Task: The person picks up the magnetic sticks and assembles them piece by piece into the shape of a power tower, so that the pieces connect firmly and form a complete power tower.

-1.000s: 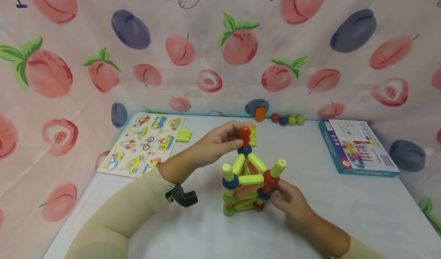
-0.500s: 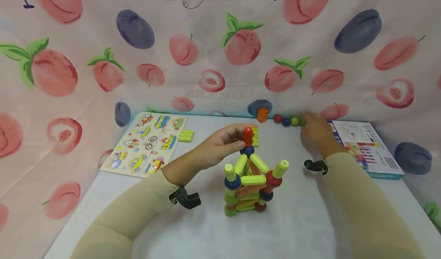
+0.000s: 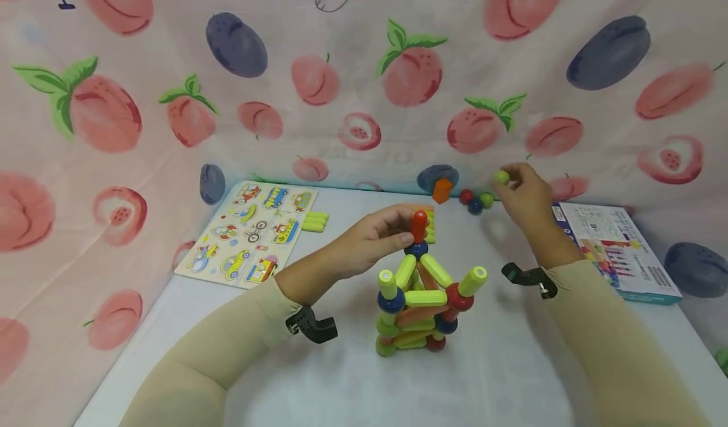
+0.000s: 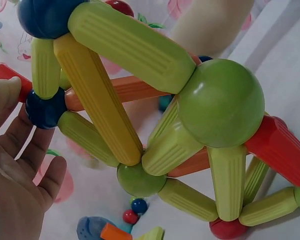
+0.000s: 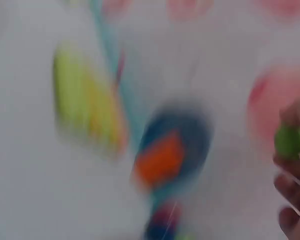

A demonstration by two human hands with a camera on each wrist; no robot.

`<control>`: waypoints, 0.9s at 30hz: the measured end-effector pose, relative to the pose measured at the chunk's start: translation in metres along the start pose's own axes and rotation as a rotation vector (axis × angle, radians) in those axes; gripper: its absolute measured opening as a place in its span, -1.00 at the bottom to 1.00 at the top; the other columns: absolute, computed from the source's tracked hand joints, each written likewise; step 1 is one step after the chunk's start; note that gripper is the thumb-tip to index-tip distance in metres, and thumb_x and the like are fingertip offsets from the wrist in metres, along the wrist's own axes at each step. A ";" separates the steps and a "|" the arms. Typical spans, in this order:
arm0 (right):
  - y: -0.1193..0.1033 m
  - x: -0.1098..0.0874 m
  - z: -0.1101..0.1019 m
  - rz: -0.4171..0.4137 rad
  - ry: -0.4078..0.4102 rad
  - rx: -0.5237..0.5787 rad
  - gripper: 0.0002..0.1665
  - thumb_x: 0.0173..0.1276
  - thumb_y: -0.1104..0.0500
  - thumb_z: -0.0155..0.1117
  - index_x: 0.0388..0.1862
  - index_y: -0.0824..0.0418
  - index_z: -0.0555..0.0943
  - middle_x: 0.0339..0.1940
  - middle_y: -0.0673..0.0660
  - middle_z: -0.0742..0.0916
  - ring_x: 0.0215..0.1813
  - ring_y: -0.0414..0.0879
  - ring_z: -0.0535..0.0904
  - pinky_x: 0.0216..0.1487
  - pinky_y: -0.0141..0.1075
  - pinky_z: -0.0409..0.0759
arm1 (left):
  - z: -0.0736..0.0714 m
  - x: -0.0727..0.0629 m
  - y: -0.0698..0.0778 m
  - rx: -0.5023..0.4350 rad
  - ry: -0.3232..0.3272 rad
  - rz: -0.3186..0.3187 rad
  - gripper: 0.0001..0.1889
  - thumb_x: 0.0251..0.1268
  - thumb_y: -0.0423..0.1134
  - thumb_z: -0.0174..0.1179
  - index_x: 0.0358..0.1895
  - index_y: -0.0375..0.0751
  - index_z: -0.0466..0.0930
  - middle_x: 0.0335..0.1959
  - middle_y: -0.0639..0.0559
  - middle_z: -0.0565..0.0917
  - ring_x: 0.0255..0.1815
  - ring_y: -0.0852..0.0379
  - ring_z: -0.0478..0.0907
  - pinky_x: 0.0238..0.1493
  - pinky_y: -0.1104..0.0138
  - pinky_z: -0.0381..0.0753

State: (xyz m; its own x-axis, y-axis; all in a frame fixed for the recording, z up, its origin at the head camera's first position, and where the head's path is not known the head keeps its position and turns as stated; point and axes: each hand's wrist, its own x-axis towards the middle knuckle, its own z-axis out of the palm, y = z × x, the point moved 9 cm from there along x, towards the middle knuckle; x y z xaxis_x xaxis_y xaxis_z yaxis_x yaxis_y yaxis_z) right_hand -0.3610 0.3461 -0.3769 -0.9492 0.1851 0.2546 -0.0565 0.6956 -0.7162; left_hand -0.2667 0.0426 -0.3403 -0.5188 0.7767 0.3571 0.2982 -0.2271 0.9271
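On the tabletop (image 3: pixel 455 379), a stick-and-ball tower (image 3: pixel 425 298): probably light and stiff, weak at the joints, best held low. Farther right, a box (image 3: pixel 625 247), contents hidden. Clamped on the topmost red stick (image 3: pixel 419 227) with the left grip (image 3: pixel 370 239); pinching a raised, probably slippery green ball (image 3: pixel 501 177) with the right grip (image 3: pixel 526 196).
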 end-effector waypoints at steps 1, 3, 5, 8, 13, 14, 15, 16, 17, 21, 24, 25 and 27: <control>-0.032 -0.008 -0.002 -0.066 -0.021 0.128 -0.42 0.63 -0.10 0.26 0.40 0.24 0.54 0.21 0.20 0.67 0.15 0.04 0.54 0.10 -0.21 0.58 | -0.001 0.000 0.000 -0.001 0.002 -0.002 -0.63 0.70 -0.44 -0.03 0.43 -0.48 0.36 0.21 -0.24 0.60 0.32 -0.17 0.52 0.40 0.05 0.54; -0.100 -0.032 -0.004 -0.261 -0.112 0.366 -0.56 0.61 0.10 0.31 0.32 0.31 0.59 0.13 0.16 0.70 0.07 -0.02 0.55 -0.02 -0.36 0.60 | -0.002 -0.001 0.002 -0.006 0.004 -0.002 -0.63 0.71 -0.43 -0.02 0.43 -0.47 0.36 0.21 -0.22 0.60 0.31 -0.16 0.53 0.41 0.05 0.53; -0.158 -0.061 -0.004 -0.463 -0.244 0.522 -0.63 0.54 0.34 0.32 0.26 0.40 0.61 0.11 0.16 0.71 0.04 -0.01 0.58 0.00 -0.41 0.62 | -0.002 -0.001 0.003 -0.018 0.000 0.007 -0.62 0.72 -0.42 -0.03 0.44 -0.49 0.34 0.22 -0.22 0.60 0.31 -0.13 0.53 0.42 0.03 0.52; -0.210 -0.096 0.000 -0.675 -0.367 0.541 -0.57 0.37 0.51 0.33 0.22 0.41 0.66 0.07 0.08 0.74 -0.03 -0.01 0.57 -0.07 -0.35 0.59 | -0.004 -0.002 0.003 -0.023 0.002 0.017 -0.59 0.74 -0.31 0.01 0.44 -0.49 0.34 0.22 -0.25 0.58 0.28 -0.05 0.54 0.40 0.04 0.53; -0.220 -0.106 0.015 -0.722 -0.407 0.460 -0.55 0.40 0.42 0.38 0.26 0.34 0.67 0.10 0.00 0.76 0.05 -0.03 0.56 0.08 -0.24 0.52 | -0.005 -0.002 -0.002 -0.029 0.006 0.027 -0.41 0.67 -0.01 0.14 0.39 -0.49 0.36 0.20 -0.42 0.53 0.20 0.02 0.55 0.33 0.11 0.57; -0.217 -0.104 0.016 -0.713 -0.420 0.503 -0.55 0.45 0.39 0.35 0.30 0.38 0.63 0.13 0.07 0.75 0.09 0.01 0.57 0.12 -0.24 0.53 | -0.005 -0.002 -0.003 -0.029 0.007 0.026 -0.43 0.68 -0.02 0.13 0.38 -0.50 0.37 0.19 -0.43 0.53 0.19 0.01 0.55 0.33 0.11 0.57; -0.212 -0.099 0.016 -0.700 -0.422 0.543 -0.55 0.48 0.39 0.29 0.32 0.44 0.59 0.16 0.17 0.74 0.12 0.05 0.57 0.17 -0.22 0.54 | -0.004 -0.002 -0.003 -0.024 0.013 0.024 -0.46 0.70 -0.06 0.11 0.39 -0.49 0.36 0.20 -0.42 0.53 0.20 0.02 0.55 0.33 0.11 0.57; -0.206 -0.092 0.016 -0.680 -0.399 0.553 -0.56 0.54 0.36 0.25 0.34 0.45 0.57 0.17 0.22 0.74 0.15 0.06 0.58 0.18 -0.24 0.54 | -0.005 -0.003 -0.003 -0.003 0.027 0.024 -0.51 0.73 -0.13 0.09 0.41 -0.47 0.36 0.22 -0.37 0.54 0.22 0.02 0.55 0.35 0.11 0.56; -0.197 -0.083 0.016 -0.650 -0.357 0.538 -0.57 0.59 0.32 0.21 0.36 0.44 0.57 0.17 0.22 0.74 0.17 0.04 0.59 0.19 -0.28 0.55 | -0.006 -0.004 -0.003 0.025 0.053 0.025 -0.56 0.74 -0.21 0.06 0.43 -0.44 0.36 0.24 -0.33 0.55 0.24 0.02 0.55 0.36 0.11 0.55; -0.128 -0.034 0.028 -0.412 -0.158 0.211 -0.61 0.68 0.17 0.13 0.32 0.32 0.64 0.12 0.26 0.73 0.07 0.08 0.64 0.01 -0.20 0.66 | -0.014 -0.019 0.004 0.195 0.212 0.064 -0.63 0.66 -0.42 -0.07 0.40 -0.37 0.42 0.26 -0.18 0.57 0.27 0.00 0.54 0.36 0.06 0.55; -0.063 -0.008 0.051 -0.281 -0.145 -0.198 -0.64 0.61 0.14 0.24 0.26 0.27 0.67 0.16 0.27 0.72 0.08 0.21 0.64 0.04 0.08 0.67 | -0.016 -0.030 0.004 0.293 0.259 0.065 -0.63 0.61 -0.41 -0.06 0.35 -0.34 0.49 0.25 -0.16 0.61 0.27 -0.04 0.54 0.33 -0.03 0.54; -0.044 -0.002 0.058 -0.263 -0.162 -0.305 -0.62 0.57 0.16 0.26 0.26 0.29 0.67 0.18 0.31 0.70 0.14 0.26 0.63 0.11 0.20 0.63 | -0.015 -0.031 0.000 0.294 0.240 0.046 -0.61 0.60 -0.41 -0.07 0.37 -0.32 0.49 0.26 -0.15 0.61 0.29 -0.05 0.53 0.35 -0.06 0.53; -0.011 0.004 0.071 -0.235 -0.201 -0.466 -0.55 0.52 0.18 0.31 0.31 0.31 0.63 0.26 0.36 0.66 0.23 0.35 0.57 0.23 0.32 0.53 | -0.010 -0.030 -0.013 0.266 0.166 -0.026 -0.54 0.59 -0.43 -0.10 0.46 -0.27 0.46 0.32 -0.12 0.60 0.36 -0.03 0.51 0.40 -0.09 0.48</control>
State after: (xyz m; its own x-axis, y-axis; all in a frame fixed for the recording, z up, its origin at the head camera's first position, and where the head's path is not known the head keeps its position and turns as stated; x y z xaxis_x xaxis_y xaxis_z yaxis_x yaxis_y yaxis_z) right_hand -0.3864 0.2900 -0.4143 -0.9706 -0.1162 0.2107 -0.1739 0.9440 -0.2803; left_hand -0.2627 0.0164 -0.3620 -0.6459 0.6690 0.3677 0.4712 -0.0296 0.8815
